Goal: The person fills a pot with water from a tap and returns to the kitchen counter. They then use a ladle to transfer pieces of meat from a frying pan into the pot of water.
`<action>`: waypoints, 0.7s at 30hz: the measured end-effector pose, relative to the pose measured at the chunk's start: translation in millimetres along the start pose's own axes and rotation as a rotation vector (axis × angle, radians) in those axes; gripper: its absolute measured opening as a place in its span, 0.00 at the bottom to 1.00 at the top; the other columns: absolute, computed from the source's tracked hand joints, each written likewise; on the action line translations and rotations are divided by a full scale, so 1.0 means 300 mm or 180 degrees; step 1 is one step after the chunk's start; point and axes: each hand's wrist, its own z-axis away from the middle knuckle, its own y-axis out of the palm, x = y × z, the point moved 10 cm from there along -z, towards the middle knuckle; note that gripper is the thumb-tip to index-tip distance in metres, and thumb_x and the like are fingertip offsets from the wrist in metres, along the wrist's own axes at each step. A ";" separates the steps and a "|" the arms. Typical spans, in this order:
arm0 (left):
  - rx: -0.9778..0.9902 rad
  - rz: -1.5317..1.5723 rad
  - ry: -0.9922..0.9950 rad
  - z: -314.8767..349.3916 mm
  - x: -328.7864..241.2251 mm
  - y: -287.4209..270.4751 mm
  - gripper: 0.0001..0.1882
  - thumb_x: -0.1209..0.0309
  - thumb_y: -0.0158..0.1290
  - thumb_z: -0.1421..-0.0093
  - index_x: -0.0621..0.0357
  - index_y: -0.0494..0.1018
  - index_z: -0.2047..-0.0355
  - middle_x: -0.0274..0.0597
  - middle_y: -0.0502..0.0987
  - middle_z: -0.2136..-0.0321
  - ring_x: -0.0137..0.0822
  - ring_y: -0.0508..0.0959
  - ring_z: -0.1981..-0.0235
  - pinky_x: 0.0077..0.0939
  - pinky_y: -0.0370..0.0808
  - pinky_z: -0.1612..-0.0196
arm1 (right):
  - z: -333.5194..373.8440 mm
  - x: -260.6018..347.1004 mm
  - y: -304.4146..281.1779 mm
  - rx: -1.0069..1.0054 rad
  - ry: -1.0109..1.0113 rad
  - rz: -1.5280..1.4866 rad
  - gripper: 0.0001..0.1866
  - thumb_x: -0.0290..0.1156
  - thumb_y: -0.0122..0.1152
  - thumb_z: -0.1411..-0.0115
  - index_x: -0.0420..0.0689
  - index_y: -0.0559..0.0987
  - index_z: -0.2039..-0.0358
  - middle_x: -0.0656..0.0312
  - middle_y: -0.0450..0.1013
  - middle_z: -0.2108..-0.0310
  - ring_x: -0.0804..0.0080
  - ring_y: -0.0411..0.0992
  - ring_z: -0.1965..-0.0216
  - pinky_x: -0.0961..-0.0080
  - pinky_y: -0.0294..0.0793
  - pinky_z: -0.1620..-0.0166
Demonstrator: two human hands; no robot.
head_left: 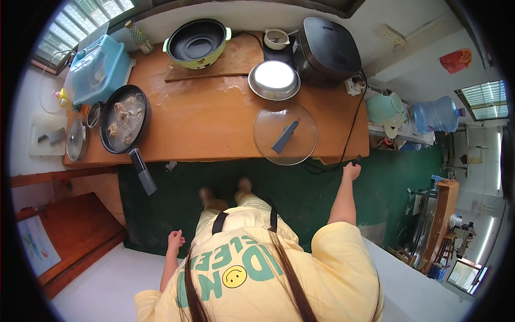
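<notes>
While the right hand (351, 172) stretches out toward two o'clock from the body, its fingers close around a small dark plug (357, 159) at the end of a black power cable (348, 134). This cable is thin and glossy black; it leaves the plug, droops in a loose loop below the table edge at about nine o'clock from the hand, and also climbs toward twelve o'clock along the right end of the orange wooden table (214, 118), up to a white power strip (355, 86) beside a black rice cooker (326, 51). The plug sits just off the table's right front corner, over the green floor (300, 198).

The left hand (175, 240) hangs low at about eight o'clock from the torso, fingers loosely curled, holding nothing, well apart from everything on the table.

On the table, a round glass lid (285, 132) with a dark handle lies flat at ten o'clock from the right hand. A steel bowl (274, 79) sits just beyond it. At the table's left end rests a black frying pan (125, 119) holding pale pieces of food, and a green-rimmed electric pot (197, 43) stands on a wooden board at the far side
</notes>
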 end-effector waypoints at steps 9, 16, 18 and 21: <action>0.0300 -0.0305 0.0759 0.094 -0.428 0.164 0.12 0.61 0.49 0.44 0.56 0.69 0.70 0.34 0.71 0.81 0.26 0.71 0.82 0.18 0.66 0.78 | -0.087 -0.026 0.069 0.0289 -0.0509 -0.0736 0.11 0.31 0.53 0.46 0.37 0.64 0.70 0.54 0.70 0.76 0.66 0.71 0.80 0.72 0.70 0.74; 0.0314 -0.0784 0.0805 0.084 -0.406 0.208 0.11 0.62 0.51 0.45 0.58 0.69 0.70 0.35 0.71 0.81 0.26 0.71 0.82 0.19 0.66 0.79 | 0.060 0.147 0.105 -0.0050 -0.0981 0.0166 0.14 0.33 0.58 0.50 0.36 0.69 0.69 0.51 0.72 0.70 0.52 0.70 0.65 0.61 0.69 0.61; 0.0266 -0.0863 0.0809 0.087 -0.394 0.192 0.11 0.63 0.51 0.45 0.58 0.69 0.71 0.35 0.71 0.81 0.26 0.71 0.82 0.19 0.66 0.79 | 0.057 0.150 0.106 -0.0055 -0.0976 0.0259 0.12 0.32 0.56 0.49 0.36 0.70 0.69 0.51 0.72 0.70 0.52 0.71 0.65 0.61 0.69 0.61; 0.0215 -0.0898 0.0837 0.094 -0.389 0.170 0.11 0.63 0.51 0.45 0.59 0.69 0.71 0.36 0.71 0.81 0.26 0.71 0.82 0.19 0.67 0.80 | 0.059 0.162 0.103 0.0136 -0.0856 0.0342 0.10 0.31 0.55 0.49 0.37 0.70 0.70 0.50 0.72 0.71 0.54 0.71 0.66 0.62 0.70 0.62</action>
